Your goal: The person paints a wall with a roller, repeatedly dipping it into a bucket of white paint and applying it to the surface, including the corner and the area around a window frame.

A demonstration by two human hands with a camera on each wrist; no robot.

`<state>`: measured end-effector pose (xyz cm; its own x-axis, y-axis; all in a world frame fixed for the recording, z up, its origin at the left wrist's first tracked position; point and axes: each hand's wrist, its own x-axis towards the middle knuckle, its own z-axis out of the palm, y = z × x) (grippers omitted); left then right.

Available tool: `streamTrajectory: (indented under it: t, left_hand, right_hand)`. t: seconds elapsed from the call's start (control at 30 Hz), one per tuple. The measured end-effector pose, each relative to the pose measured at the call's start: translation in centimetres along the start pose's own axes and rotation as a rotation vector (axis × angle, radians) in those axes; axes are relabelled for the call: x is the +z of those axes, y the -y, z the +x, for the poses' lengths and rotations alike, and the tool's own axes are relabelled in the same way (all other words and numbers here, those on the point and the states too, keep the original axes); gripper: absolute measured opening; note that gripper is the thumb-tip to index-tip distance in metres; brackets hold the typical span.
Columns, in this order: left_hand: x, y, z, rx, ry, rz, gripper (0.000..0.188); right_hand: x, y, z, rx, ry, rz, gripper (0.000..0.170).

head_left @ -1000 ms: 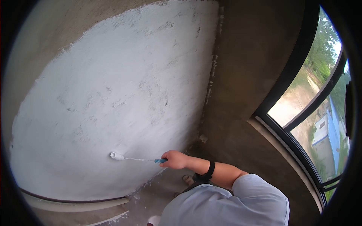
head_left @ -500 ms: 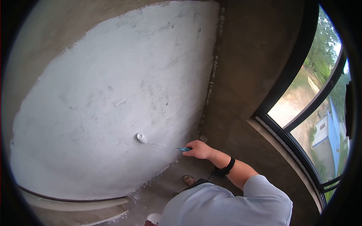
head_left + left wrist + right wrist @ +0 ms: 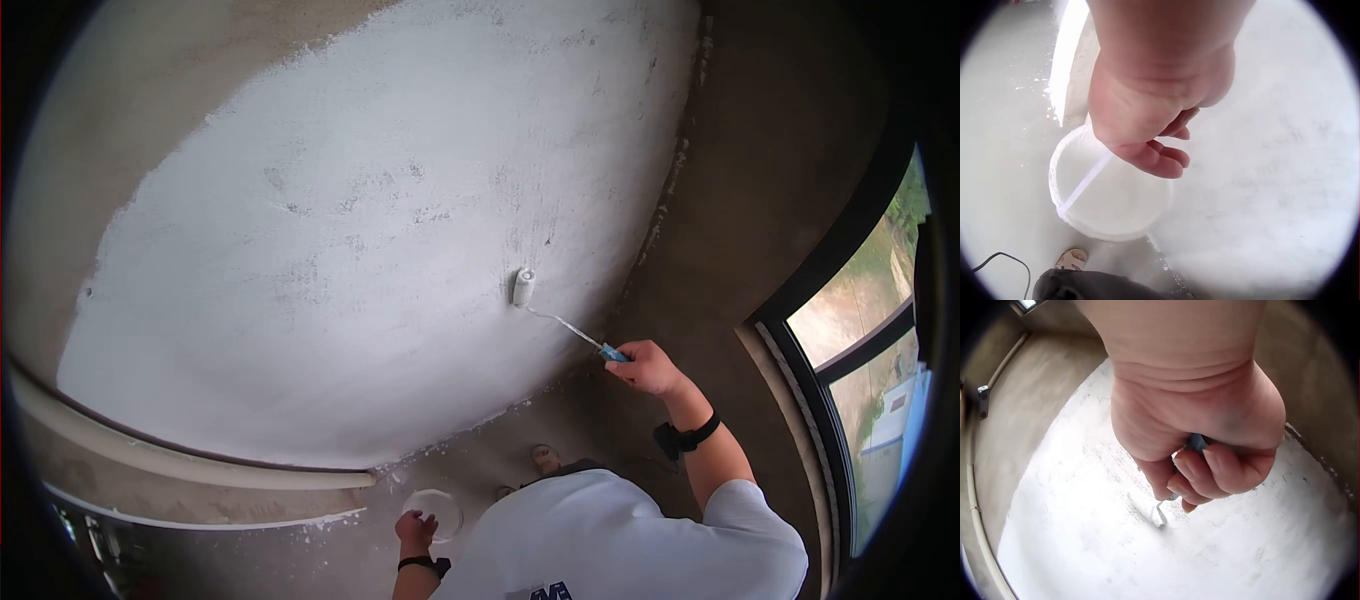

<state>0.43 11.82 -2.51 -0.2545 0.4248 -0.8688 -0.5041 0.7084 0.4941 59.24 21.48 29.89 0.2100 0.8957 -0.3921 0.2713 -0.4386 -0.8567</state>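
Note:
My right hand [image 3: 648, 368] grips the blue handle [image 3: 613, 354] of a small paint roller [image 3: 523, 287], whose white sleeve touches the white-coated wall surface [image 3: 400, 270]. In the right wrist view, fingers of the right hand [image 3: 1200, 450] wrap round the handle and hide most of it; the sleeve is hidden. At the lower middle, my left hand [image 3: 416, 526] is at a round white bucket [image 3: 458, 515]. In the left wrist view its fingers [image 3: 1160, 164] are curled, and the bucket's pale straight handle [image 3: 1085, 185] rises from the rim [image 3: 1054, 181] to this left hand [image 3: 1141, 119], where the grip is partly hidden.
A dark-framed window [image 3: 838, 365] stands at the right, beside a brown wall [image 3: 770, 210]. A pale ledge [image 3: 200, 465] runs along the lower left. White splashes mark the floor [image 3: 390, 560], and a sandalled foot [image 3: 545, 457] shows near the bucket.
The right hand and roller have moved right and up along the wall. The head view has shifted, and the left hand and more of the bucket have come into sight.

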Motion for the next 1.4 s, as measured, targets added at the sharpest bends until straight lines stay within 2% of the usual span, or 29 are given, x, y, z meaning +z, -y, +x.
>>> streamTrajectory:
  t: [0.07, 0.17, 0.23, 0.37, 0.43, 0.47, 0.53, 0.57, 0.67, 0.73, 0.8, 0.87, 0.9, 0.97, 1.07, 1.27, 1.37, 1.4]
  left_hand:
    - [1.5, -0.9, -0.4, 0.027, 0.063, 0.079, 0.029]
    - [3.1, -1.5, -1.3, -0.007, -0.011, -0.035, 0.03]
    - [4.2, -2.5, -2.6, 0.063, 0.06, -0.012, 0.031]
    - [6.6, -4.4, -5.7, 0.088, 0.118, -0.034, 0.03]
    - [7.7, -5.3, -7.5, 0.122, 0.162, -0.001, 0.03]
    - [7.9, -5.4, -7.7, 0.122, 0.164, -0.005, 0.03]
    - [8.1, -6.1, -8.2, 0.079, 0.378, -0.114, 0.027]
    - [8.3, -6.4, -8.4, 0.087, 0.375, -0.119, 0.027]
    - [8.9, -6.5, -8.3, 0.063, 0.384, -0.208, 0.023]
    - [8.8, -6.7, -6.8, 0.032, 0.479, -0.252, 0.021]
    - [9.8, -7.0, -7.6, 0.048, 0.471, -0.217, 0.021]
    - [10.9, -7.3, -8.7, 0.059, 0.454, -0.184, 0.022]
    - [11.3, -7.3, -9.2, 0.062, 0.436, -0.162, 0.022]
    - [12.6, -7.7, -10.7, 0.062, 0.41, -0.14, 0.023]
    - [13.9, -7.7, -12.1, 0.048, 0.343, -0.1, 0.023]
    - [13.0, -7.6, -11.2, -0.071, 0.419, -0.117, 0.022]
    - [12.0, -7.7, -11.0, -0.062, 0.381, -0.14, 0.021]
    - [11.8, -7.8, -10.6, -0.087, 0.425, -0.149, 0.021]
  right_hand:
    - [0.3, 0.5, 0.3, 0.013, 0.096, 0.082, 0.019]
    - [2.3, 0.9, 1.9, 0.023, 0.2, 0.058, 0.02]
    - [4.3, 1.9, 2.6, 0.005, 0.301, 0.042, 0.022]
    - [9.0, 3.2, 4.5, -0.103, 0.349, -0.089, 0.025]
    - [11.0, 4.6, 4.8, -0.121, 0.419, -0.168, 0.037]
    - [11.6, 4.9, 4.7, -0.123, 0.419, -0.172, 0.037]
    - [13.1, 5.4, 4.6, -0.145, 0.43, -0.149, 0.037]
    - [13.4, 5.5, 4.7, -0.152, 0.436, -0.15, 0.037]
    - [12.9, 5.0, 4.6, -0.105, 0.433, -0.13, 0.037]
    - [11.9, 3.2, 5.0, -0.094, 0.405, -0.102, 0.035]
    - [10.4, 1.8, 4.8, -0.079, 0.39, -0.073, 0.034]
    - [8.6, 1.2, 4.0, -0.041, 0.364, 0.044, 0.021]
    - [7.6, 1.1, 3.4, -0.034, 0.376, 0.04, 0.021]
    - [5.9, 1.4, 2.0, 0.125, 0.427, 0.308, 0.023]
    - [5.1, 1.0, 0.8, 0.16, 0.438, 0.346, 0.021]
    - [6.2, -1.0, 0.3, 0.159, 0.364, 0.164, 0.022]
    - [6.7, -2.4, 0.3, 0.182, 0.406, 0.147, 0.023]
    - [7.1, -2.6, 0.0, 0.201, 0.425, 0.151, 0.023]
